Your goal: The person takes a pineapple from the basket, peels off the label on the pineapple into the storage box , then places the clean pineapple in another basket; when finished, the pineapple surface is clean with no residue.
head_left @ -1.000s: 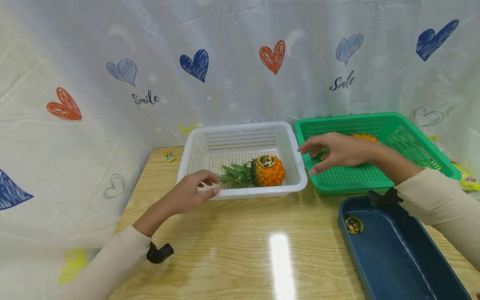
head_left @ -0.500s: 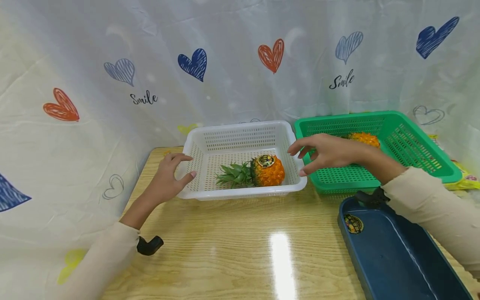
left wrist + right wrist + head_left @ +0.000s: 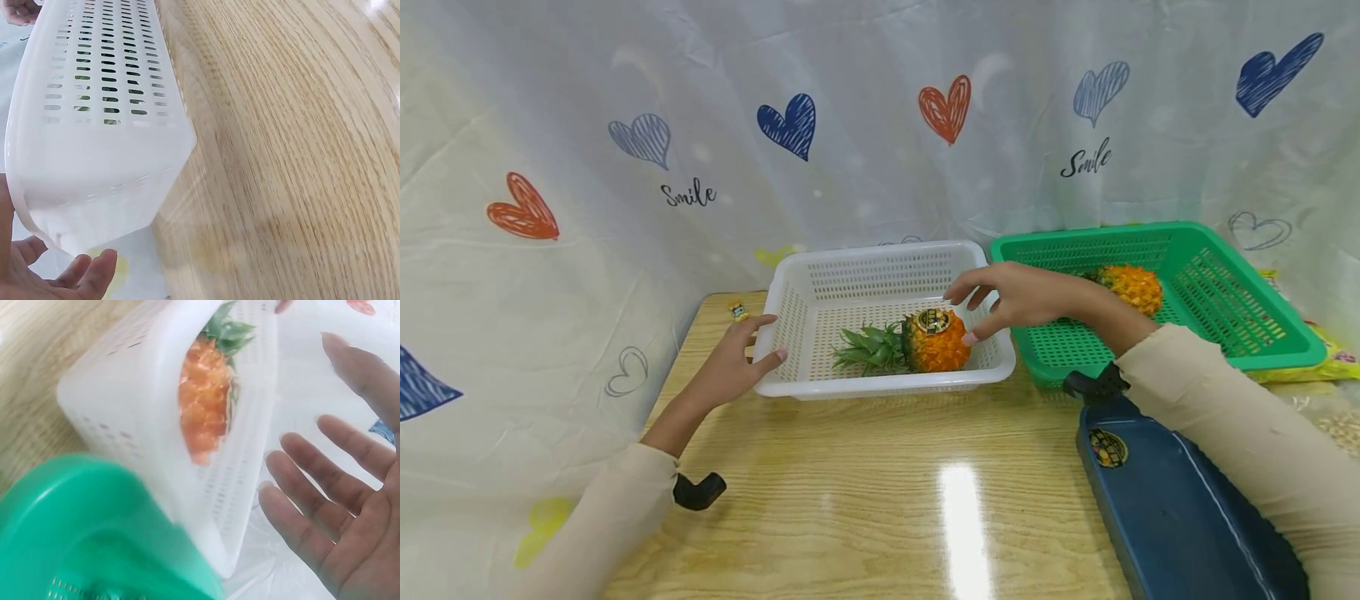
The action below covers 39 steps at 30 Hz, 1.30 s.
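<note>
A pineapple (image 3: 934, 342) lies on its side in the white basket (image 3: 880, 387), toward that basket's right end, its leaves pointing to the left end and a round label on its top side. The white basket stands at the back of the wooden table (image 3: 880, 492), touching the green basket (image 3: 1247, 354) on its right, which holds a second pineapple (image 3: 1131, 286) near its far wall. The right hand (image 3: 1011, 293) hovers over the right end of the white basket with fingers spread and relaxed, holding nothing, its fingertips just above the fruit. To take the fruit well, the fingers would best close around the orange body rather than the spiky leaves, from above, clear of the basket wall. The left hand (image 3: 733, 364) rests at the basket's left end, thumb on the rim and fingers loosely against the wall, steadying more than gripping it. A dark blue tray (image 3: 1180, 533) sits at the table's front right corner, and a small wrapped sweet (image 3: 739, 312) lies near the back left corner.
</note>
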Available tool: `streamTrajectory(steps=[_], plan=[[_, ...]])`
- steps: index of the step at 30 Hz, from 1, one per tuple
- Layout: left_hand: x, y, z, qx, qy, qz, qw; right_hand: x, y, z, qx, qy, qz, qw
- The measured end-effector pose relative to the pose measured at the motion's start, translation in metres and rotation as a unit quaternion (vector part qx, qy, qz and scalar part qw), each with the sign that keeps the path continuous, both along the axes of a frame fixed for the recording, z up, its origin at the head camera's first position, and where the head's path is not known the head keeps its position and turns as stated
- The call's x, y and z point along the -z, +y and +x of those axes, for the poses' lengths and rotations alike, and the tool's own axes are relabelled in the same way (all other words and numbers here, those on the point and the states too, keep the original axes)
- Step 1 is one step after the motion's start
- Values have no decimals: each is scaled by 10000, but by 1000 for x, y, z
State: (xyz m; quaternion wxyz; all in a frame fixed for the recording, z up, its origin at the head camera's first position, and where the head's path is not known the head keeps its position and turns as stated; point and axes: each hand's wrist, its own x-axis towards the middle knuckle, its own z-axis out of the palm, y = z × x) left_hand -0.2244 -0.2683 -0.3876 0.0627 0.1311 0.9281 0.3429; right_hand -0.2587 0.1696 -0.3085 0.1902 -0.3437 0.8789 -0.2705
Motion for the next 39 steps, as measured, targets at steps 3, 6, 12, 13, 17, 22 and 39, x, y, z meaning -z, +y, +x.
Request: streamTrajectory(steps=[3, 6, 12, 13, 17, 22, 39], plan=[[2, 0, -1, 59, -59, 155, 9998, 2, -7, -7, -49, -125, -7, 9999], [4, 0, -2, 95, -100, 332, 9994, 2, -13, -13, -73, -215, 29, 9997], [8, 0, -5, 40, -197, 423, 9989, 2, -24, -22, 8, -306, 190, 9993], [9, 0, -5, 49, -233, 454, 9987, 3, -25, -23, 42, -309, 236, 9992], [9, 1, -5, 50, -327, 539, 9980, 7, -28, -31, 124, -411, 363, 9984], [9, -1, -5, 33, -369, 609, 9975, 11, -33, -39, 142, -580, 436, 9973], [12, -2, -7, 179, -600, 987, 9931, 20, -54, -53, 70, -835, 1002, 9914]])
